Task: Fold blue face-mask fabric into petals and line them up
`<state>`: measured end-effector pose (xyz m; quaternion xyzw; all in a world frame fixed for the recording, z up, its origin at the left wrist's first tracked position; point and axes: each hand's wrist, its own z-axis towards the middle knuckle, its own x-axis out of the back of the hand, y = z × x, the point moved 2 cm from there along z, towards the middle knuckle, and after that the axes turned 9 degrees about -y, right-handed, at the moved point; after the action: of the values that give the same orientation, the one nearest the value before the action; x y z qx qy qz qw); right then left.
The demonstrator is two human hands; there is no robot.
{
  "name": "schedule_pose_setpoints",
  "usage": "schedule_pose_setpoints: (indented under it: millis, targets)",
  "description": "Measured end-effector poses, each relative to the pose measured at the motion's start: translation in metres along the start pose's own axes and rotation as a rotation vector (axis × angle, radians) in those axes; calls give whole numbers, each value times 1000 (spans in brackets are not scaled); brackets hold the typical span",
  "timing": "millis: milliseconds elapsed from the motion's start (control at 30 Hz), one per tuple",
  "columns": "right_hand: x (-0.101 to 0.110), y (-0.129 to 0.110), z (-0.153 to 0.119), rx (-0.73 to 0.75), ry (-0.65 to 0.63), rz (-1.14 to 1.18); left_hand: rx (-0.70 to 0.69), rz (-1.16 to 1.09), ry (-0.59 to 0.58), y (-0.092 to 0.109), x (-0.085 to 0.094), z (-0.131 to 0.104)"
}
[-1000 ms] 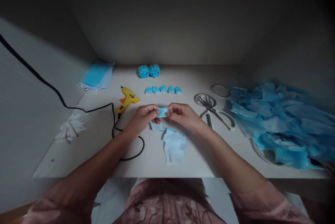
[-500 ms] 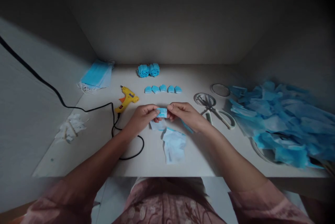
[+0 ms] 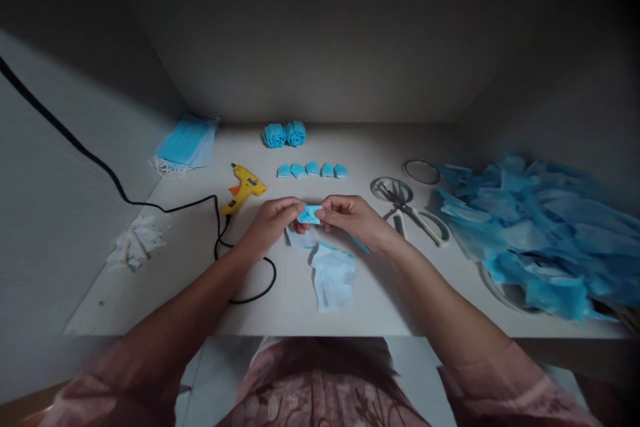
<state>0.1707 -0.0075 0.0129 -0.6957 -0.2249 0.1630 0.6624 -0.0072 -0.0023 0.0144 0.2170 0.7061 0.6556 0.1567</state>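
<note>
A small blue piece of mask fabric (image 3: 310, 214) is stretched between my two hands above the table. My left hand (image 3: 274, 220) pinches its left end between thumb and fingers. At the other end, my right hand (image 3: 351, 217) grips it the same way, thumb on top. Below the hands lie pale cut fabric pieces (image 3: 335, 278), partly overlapping, on the white tabletop (image 3: 295, 314). Beyond the hands, several small folded blue petals (image 3: 312, 168) sit in a row. Two rolled blue fabric flowers (image 3: 285, 134) stand behind them.
A yellow glue gun (image 3: 243, 188) with a black cord (image 3: 173, 208) lies at left. Behind it are stacked masks (image 3: 184, 144); white scraps (image 3: 135, 245) lie nearer. To the right are scissors (image 3: 407, 207), a ring (image 3: 421, 172) and a heap of blue fabric (image 3: 540, 227).
My right thumb has moved left onto the fabric piece, whose surface now looks creased or folded. My left hand stays nearly in place.
</note>
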Motion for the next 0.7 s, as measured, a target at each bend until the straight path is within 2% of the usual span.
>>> schedule_pose_setpoints:
  millis: [100,300,567,700]
  targets:
    - [-1,-2,0,8,29,-8,-25,-59,7,-1,1,1]
    - [-2,-4,-1,19,54,-42,8,35,57,0,3,-1]
    - [-5,-4,-2,45,115,-99,-33,-178,-18,-6,1,1]
    - [-6,-6,-1,50,125,-112,-28,-114,-43,-8,1,1]
